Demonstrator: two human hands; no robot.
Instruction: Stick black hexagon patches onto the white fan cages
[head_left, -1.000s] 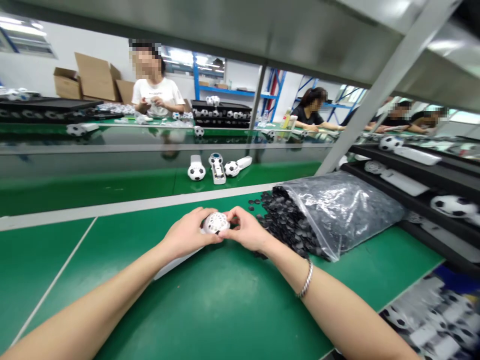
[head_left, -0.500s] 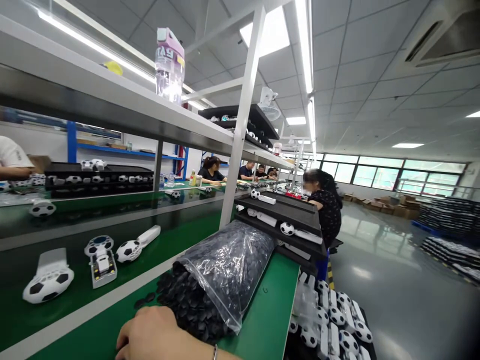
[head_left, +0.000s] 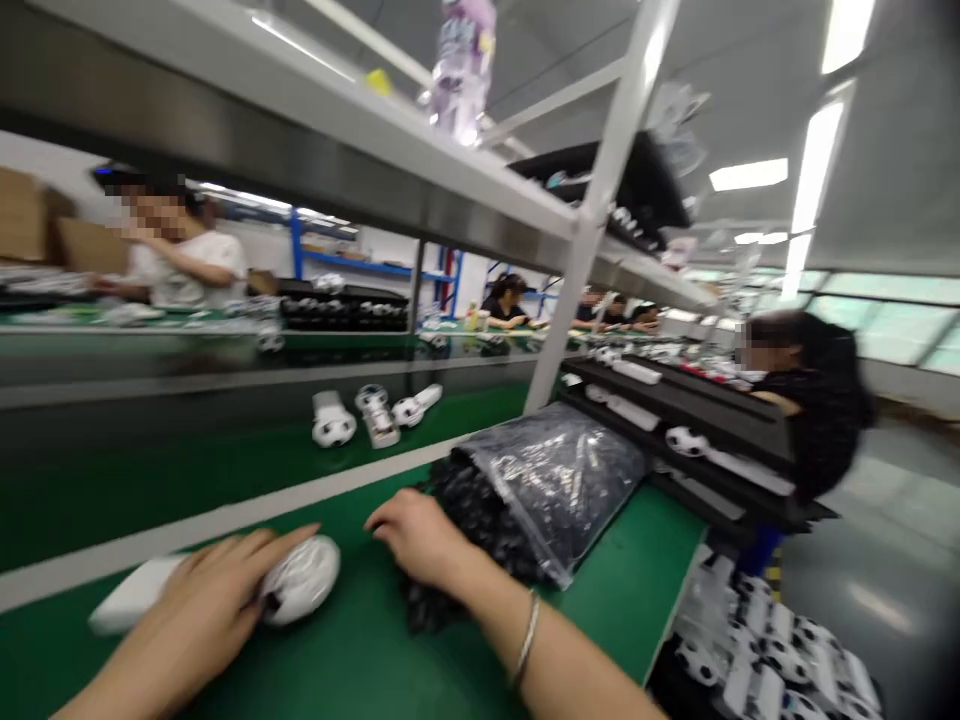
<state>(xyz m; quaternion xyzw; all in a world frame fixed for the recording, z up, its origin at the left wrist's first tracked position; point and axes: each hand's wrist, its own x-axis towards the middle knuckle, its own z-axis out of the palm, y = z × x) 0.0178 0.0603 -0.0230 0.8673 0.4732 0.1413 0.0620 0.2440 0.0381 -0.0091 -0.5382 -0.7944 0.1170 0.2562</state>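
Observation:
My left hand (head_left: 214, 600) is wrapped over a white device with a soccer-ball head (head_left: 304, 580). Its flat white handle (head_left: 139, 597) sticks out to the left, and the device lies on or just above the green bench. My right hand (head_left: 420, 535) is beside a heap of small black pieces (head_left: 476, 500), its fingers curled together and pointing left. Anything between those fingertips is hidden. The black pieces spill from the mouth of a clear plastic bag (head_left: 559, 470) lying on its side.
Several soccer-ball devices, one a white piece with its inside showing (head_left: 377, 415), lie beyond the pale strip. Stacked black trays (head_left: 720, 410) stand right of a shelf post (head_left: 585, 230). More devices (head_left: 780, 640) sit low at right. Co-workers sit along the benches.
The view has swung left. My left hand has come into view on a soccer-ball device. My right hand stays near the black pieces, with more of its forearm showing.

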